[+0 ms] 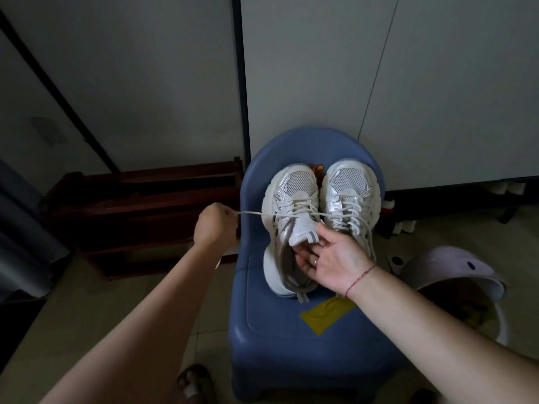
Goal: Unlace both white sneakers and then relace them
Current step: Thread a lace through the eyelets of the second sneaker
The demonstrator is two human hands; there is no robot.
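Two white sneakers stand side by side on a blue plastic chair (271, 325), toes pointing away from me. The left sneaker (288, 199) has its upper eyelets loosened and its tongue lifted. My left hand (215, 225) pinches the end of its white lace (256, 213) and holds it taut out to the left. My right hand (332, 258) lies palm up at the sneaker's opening, thumb on top of the tongue and fingers under it. The right sneaker (350, 196) is fully laced, partly hidden behind my right hand.
A dark wooden rack (140, 211) stands left of the chair. A pale lidded bin (455, 284) sits at the right. A yellow patch (326, 312) lies on the chair seat. My sandalled foot (194, 383) is on the floor below. White wall panels rise behind.
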